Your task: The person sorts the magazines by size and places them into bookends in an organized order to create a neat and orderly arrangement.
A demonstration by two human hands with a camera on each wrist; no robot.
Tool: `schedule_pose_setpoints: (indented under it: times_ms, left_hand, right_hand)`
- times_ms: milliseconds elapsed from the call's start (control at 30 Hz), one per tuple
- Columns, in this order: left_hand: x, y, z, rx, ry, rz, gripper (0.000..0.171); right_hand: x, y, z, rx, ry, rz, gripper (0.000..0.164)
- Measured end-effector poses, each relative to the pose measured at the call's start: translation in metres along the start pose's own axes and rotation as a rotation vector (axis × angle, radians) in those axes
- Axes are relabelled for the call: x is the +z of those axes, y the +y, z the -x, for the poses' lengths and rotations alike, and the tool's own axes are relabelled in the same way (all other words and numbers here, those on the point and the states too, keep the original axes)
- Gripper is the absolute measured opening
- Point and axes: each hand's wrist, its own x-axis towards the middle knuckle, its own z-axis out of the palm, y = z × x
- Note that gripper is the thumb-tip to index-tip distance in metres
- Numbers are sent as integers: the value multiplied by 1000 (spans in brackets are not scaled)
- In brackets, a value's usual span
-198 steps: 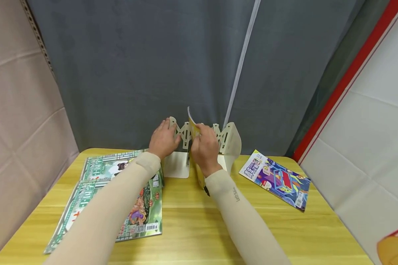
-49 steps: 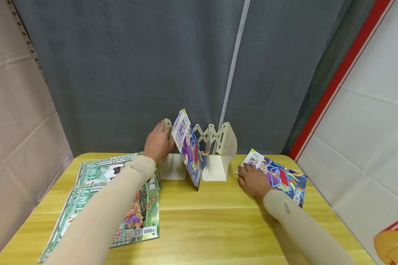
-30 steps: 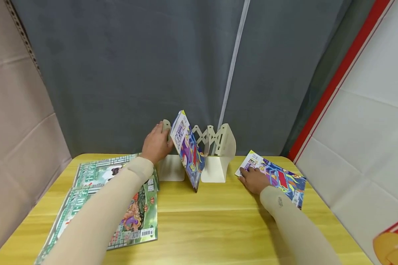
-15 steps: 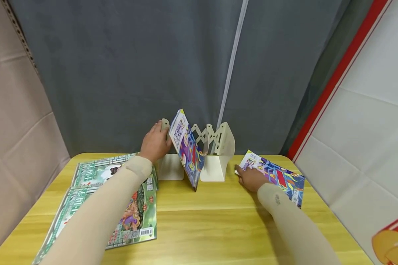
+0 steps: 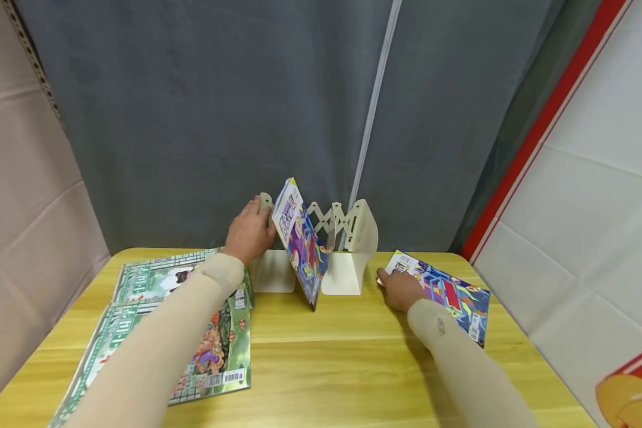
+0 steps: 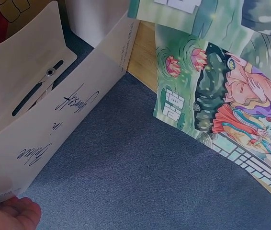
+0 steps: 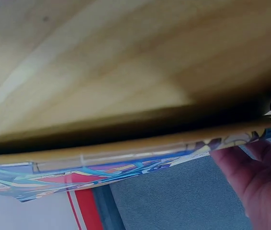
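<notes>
My left hand (image 5: 248, 232) grips the top of the left panel of a cream extendable bookend (image 5: 361, 238). The left wrist view shows curled fingers (image 6: 18, 211) at the edge of that lettered panel (image 6: 54, 129). A colourful magazine (image 5: 302, 244) stands tilted in the bookend, just right of the hand. At the right, my right hand (image 5: 401, 290) pinches the left edge of a second, similar magazine (image 5: 457, 297). In the right wrist view this magazine (image 7: 78, 175) is seen edge-on between thumb and fingers (image 7: 250, 177), with a dark gap beside the tabletop.
Green illustrated magazines (image 5: 227, 356) lie overlapping at the left, partly under my left forearm. The wooden table (image 5: 321, 368) ends at a grey curtain (image 5: 203, 131) behind the bookend. A white panel with a red stripe (image 5: 545, 131) borders the right side.
Earlier my right hand set a magazine in the bookend, then moved right to the other one. Its fingers have since slid to that magazine's left edge and taken hold. The left hand stays put.
</notes>
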Motion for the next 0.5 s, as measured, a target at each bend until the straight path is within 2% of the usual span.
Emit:
schedule_pose_setpoints:
  times_ms: [300,500]
  left_hand:
    - [-2,0,0,-13,-5,7,46]
    - [-2,3,1,-2,-6,8,45]
  right_hand:
    - [0,-16,2,49,-50,33,18]
    - [3,-14,4,60,-47,49,14]
